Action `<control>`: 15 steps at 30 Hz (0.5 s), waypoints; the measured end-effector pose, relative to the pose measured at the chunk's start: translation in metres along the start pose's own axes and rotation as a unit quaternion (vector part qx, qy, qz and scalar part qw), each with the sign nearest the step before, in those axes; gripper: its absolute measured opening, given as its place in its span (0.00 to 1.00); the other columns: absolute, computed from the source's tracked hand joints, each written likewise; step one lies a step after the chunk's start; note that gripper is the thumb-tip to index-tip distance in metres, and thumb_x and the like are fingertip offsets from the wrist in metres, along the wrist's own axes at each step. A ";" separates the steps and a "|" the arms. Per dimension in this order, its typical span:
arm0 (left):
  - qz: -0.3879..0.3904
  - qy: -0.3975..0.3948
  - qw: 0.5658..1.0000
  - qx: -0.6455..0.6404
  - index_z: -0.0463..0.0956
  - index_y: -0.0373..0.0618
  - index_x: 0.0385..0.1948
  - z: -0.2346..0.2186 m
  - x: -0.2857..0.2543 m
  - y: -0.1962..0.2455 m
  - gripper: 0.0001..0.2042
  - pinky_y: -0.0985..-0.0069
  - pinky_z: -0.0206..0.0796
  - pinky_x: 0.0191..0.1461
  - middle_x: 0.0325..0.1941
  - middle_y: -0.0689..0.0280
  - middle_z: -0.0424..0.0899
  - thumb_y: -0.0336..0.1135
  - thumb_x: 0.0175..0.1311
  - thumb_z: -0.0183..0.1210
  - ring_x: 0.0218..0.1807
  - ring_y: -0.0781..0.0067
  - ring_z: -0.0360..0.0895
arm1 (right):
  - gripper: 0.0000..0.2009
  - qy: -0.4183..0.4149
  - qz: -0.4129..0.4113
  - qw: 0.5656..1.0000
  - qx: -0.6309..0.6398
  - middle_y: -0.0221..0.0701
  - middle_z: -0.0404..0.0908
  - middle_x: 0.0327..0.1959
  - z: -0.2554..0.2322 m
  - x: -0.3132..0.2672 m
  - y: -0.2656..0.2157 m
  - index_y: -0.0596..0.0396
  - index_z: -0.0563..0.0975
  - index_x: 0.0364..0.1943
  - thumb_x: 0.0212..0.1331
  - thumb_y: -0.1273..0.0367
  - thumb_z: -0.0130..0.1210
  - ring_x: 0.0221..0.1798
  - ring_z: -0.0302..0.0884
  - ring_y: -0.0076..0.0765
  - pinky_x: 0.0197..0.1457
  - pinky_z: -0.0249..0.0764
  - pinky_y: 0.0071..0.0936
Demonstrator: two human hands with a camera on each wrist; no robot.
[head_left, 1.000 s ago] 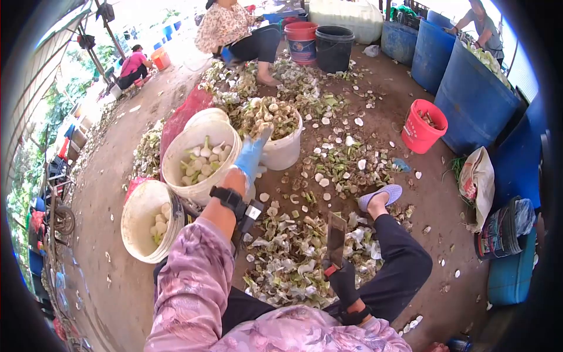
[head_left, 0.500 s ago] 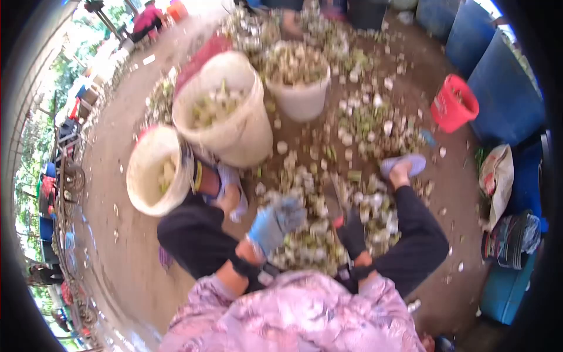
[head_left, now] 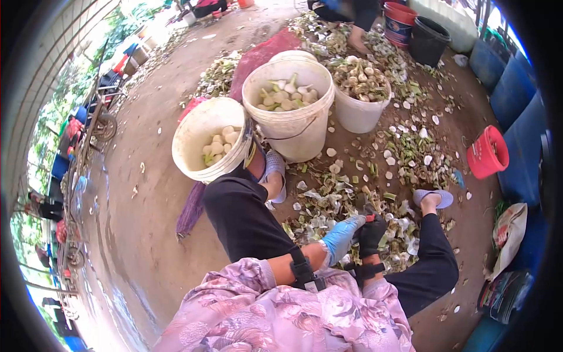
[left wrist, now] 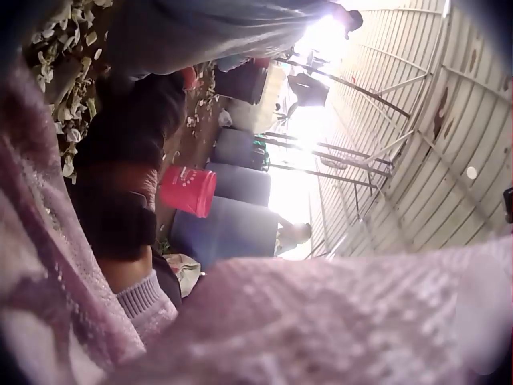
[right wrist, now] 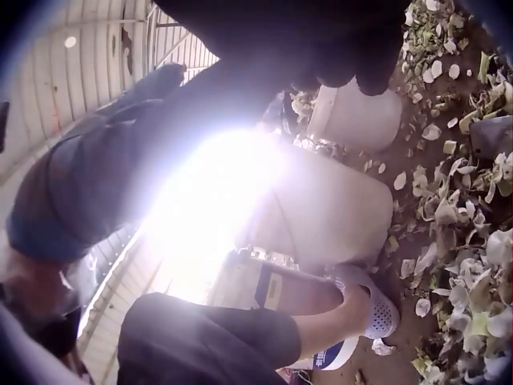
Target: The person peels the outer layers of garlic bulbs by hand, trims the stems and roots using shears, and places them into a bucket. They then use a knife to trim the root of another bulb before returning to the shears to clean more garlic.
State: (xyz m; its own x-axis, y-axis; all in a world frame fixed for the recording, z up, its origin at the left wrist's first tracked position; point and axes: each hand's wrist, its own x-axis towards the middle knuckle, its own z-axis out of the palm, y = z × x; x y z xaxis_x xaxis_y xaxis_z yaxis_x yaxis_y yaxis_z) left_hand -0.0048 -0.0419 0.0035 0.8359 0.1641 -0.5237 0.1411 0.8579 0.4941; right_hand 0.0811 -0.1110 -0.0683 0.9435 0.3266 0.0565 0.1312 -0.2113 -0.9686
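Meeting low over the peel heap [head_left: 328, 205], the blue-gloved left hand [head_left: 341, 236] touches the black-gloved right hand [head_left: 372, 233], which curls round a red-handled knife [head_left: 365, 212]; the left hand's grasp cannot be told. Trimming seems in hand; a steady cut comes next, probably. Buckets [head_left: 290, 132] stand beyond the heap.

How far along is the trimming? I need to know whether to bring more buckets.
Done: peeled white pieces lie in the tilted bucket and the upright bucket, both part full; trimmings litter the ground. In hand: the left hand and right hand meet over the scraps; a red handle shows, though what they hold is unclear. Left: the third bucket is heaped with untrimmed pieces.
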 end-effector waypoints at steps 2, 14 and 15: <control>-0.044 -0.029 0.996 0.066 0.62 0.47 0.57 0.004 -0.009 0.007 0.23 0.72 0.53 0.59 0.59 0.65 0.65 0.49 0.64 0.42 0.57 0.72 0.63 | 0.12 0.021 -0.010 0.999 0.026 0.24 0.69 0.12 -0.001 0.009 -0.005 0.57 0.74 0.17 0.52 0.66 0.50 0.18 0.62 0.17 0.20 0.59 0.24; -0.021 -0.149 0.986 0.071 0.53 0.48 0.61 -0.012 -0.010 0.043 0.31 0.76 0.57 0.52 0.58 0.67 0.65 0.58 0.62 0.38 0.48 0.78 0.65 | 0.09 -0.057 0.000 0.992 0.111 0.39 0.77 0.38 -0.007 0.020 0.032 0.60 0.72 0.40 0.54 0.76 0.48 0.39 0.75 0.34 0.44 0.70 0.27; -0.016 -0.112 0.987 0.111 0.55 0.48 0.61 -0.011 -0.007 0.041 0.29 0.78 0.58 0.50 0.55 0.67 0.67 0.57 0.62 0.38 0.46 0.79 0.66 | 0.08 -0.016 -0.079 0.993 0.087 0.40 0.77 0.36 -0.007 0.010 0.015 0.60 0.72 0.39 0.54 0.74 0.49 0.38 0.75 0.39 0.43 0.70 0.28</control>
State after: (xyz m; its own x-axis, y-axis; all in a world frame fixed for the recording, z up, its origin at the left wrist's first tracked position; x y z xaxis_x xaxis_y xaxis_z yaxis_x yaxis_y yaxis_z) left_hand -0.0103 -0.0024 0.0195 0.9215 0.0056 -0.3882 0.2623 0.7284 0.6330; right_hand 0.0950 -0.1174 -0.0801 0.9046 0.3726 0.2069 0.2201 0.0071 -0.9754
